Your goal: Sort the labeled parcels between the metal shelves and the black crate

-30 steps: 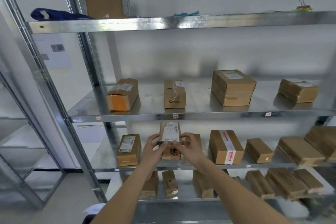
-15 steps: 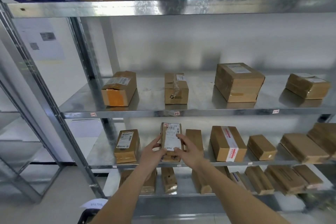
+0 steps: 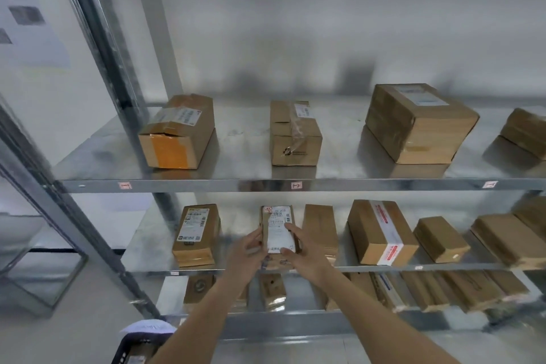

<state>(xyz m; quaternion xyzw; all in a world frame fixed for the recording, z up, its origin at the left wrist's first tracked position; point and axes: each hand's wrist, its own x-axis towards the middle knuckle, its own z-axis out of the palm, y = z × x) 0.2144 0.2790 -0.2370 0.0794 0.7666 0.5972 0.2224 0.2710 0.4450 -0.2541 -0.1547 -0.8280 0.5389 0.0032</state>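
Observation:
A narrow brown parcel with a white label (image 3: 276, 227) lies on the second metal shelf (image 3: 153, 245), near its front edge. My left hand (image 3: 249, 254) holds its left side and my right hand (image 3: 301, 251) holds its right side, fingers curled over the label. The black crate (image 3: 130, 349) shows only a corner at the bottom left, with parcels inside and a white paper on its rim.
A labeled parcel (image 3: 196, 233) lies to the left and a plain one (image 3: 320, 227) to the right of the held parcel. The upper shelf (image 3: 236, 185) carries several boxes. More parcels fill the lowest shelf (image 3: 443, 292). A steel upright (image 3: 97, 245) stands at left.
Both hands have pushed the labeled parcel back and down onto the second shelf. The view has moved closer to the shelves and tilted down.

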